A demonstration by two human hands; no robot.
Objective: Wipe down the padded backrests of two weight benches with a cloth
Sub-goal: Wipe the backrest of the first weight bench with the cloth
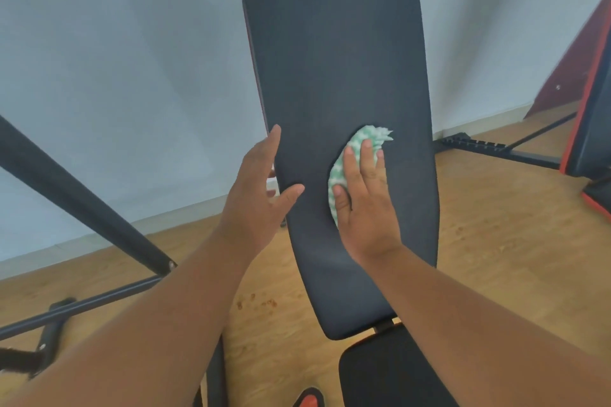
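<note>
A black padded backrest (337,53) rises tilted in front of me, with the black seat pad (386,370) below it. My right hand (365,205) lies flat on a green-and-white cloth (358,140) and presses it against the lower middle of the pad. My left hand (261,188) holds the backrest's left edge, thumb on the front face and fingers straight along the side. A second bench backrest (591,129), black with red trim, stands at the far right edge.
A black metal frame bar (82,198) slants across the left, with floor rails (82,302) below it. Another black rail (502,150) lies on the wooden floor (496,241) at the right. A pale wall (132,76) stands close behind the bench.
</note>
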